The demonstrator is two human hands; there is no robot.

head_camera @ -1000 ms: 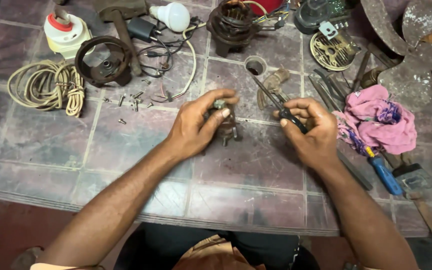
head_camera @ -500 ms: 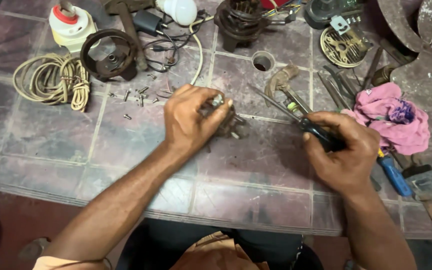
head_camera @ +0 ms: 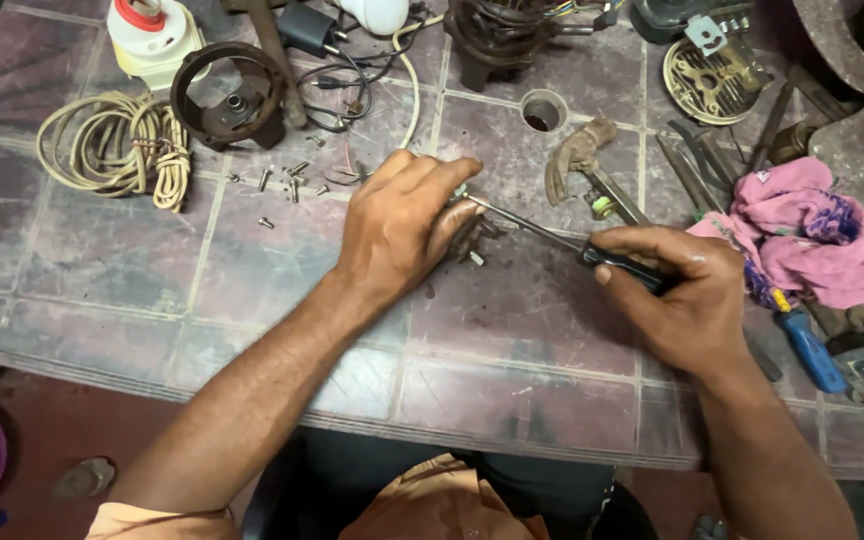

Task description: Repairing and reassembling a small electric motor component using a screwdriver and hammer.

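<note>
Where the tiled table (head_camera: 102,260) begins at the left, a coil of pale cord (head_camera: 112,150) lies beside a dark metal ring housing (head_camera: 230,95), with a white and red plastic unit (head_camera: 152,35) above them; loose screws (head_camera: 287,180) are scattered just right of the coil; the left hand (head_camera: 402,225) lies palm down near the table's middle, its fingers curled over a small dark metal part (head_camera: 472,238) and pinning it to the tiles, so that most of the part is hidden; a screwdriver (head_camera: 552,240) runs from there toward the right, its thin shaft tip meeting the part at the left hand's fingertips; the right hand (head_camera: 677,295) is clenched around the screwdriver's black handle; behind the shaft sit a round hole in the table (head_camera: 542,110) and a rusty wrench (head_camera: 582,160); further right a pink cloth (head_camera: 802,235) lies bunched among tools, with a blue-handled tool (head_camera: 807,345) just below it
</note>
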